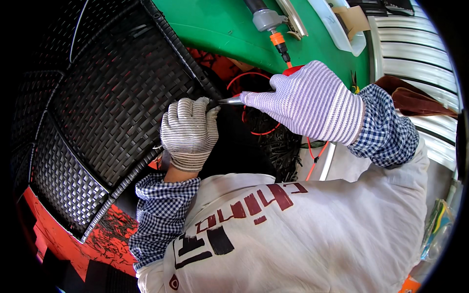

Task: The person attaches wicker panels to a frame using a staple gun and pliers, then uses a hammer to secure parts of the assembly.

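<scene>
A black woven wicker chair [122, 97] fills the left side, tilted toward me. My left hand [189, 129], in a striped glove, closes its fingers on the chair's near right edge. My right hand [312, 102], also gloved, is wrapped round a tool with a tapered metal tip [231, 100]. That tip points left and meets the chair edge right beside my left fingertips. A bit of red [293, 70] shows above the right hand; most of the tool is hidden in the palm, so its exact kind is unclear.
A green table [220, 34] at the back carries a grey air fitting [267, 20] with an orange coupling and a white plastic bin [337, 29]. Red hose [266, 133] loops below my right hand. Black strip scraps [281, 151] lie underneath. Silvery ribbed panels [415, 53] stand at right.
</scene>
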Available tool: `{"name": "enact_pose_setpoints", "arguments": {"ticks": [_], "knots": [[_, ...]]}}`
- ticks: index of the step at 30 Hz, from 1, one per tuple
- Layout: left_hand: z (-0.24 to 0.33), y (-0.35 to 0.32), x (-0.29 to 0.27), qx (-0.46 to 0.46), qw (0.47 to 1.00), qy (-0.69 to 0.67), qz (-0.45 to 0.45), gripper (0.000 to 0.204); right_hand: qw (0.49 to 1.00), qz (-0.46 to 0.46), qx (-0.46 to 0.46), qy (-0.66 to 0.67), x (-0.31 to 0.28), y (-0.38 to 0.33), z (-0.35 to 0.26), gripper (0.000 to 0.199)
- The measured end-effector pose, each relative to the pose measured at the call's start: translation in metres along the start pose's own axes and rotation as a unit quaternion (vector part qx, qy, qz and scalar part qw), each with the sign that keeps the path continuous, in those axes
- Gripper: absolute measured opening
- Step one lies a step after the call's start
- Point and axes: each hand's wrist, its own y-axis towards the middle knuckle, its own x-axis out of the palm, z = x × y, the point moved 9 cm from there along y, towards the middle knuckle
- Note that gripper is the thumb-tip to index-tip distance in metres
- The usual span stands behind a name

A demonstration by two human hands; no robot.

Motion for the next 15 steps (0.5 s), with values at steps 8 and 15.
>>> {"name": "enact_pose_setpoints", "arguments": {"ticks": [8, 15], "knots": [[-0.004, 0.001, 0.001, -0.038, 0.999, -0.027, -0.024, 0.027, 0.998, 0.007, -0.021, 0.053, 0.014, 0.008, 0.020, 0.037], [-0.003, 0.001, 0.004, -0.037, 0.999, -0.025, -0.018, 0.028, 0.991, 0.064, -0.037, 0.114, 0.027, 0.009, 0.034, 0.034]]}}
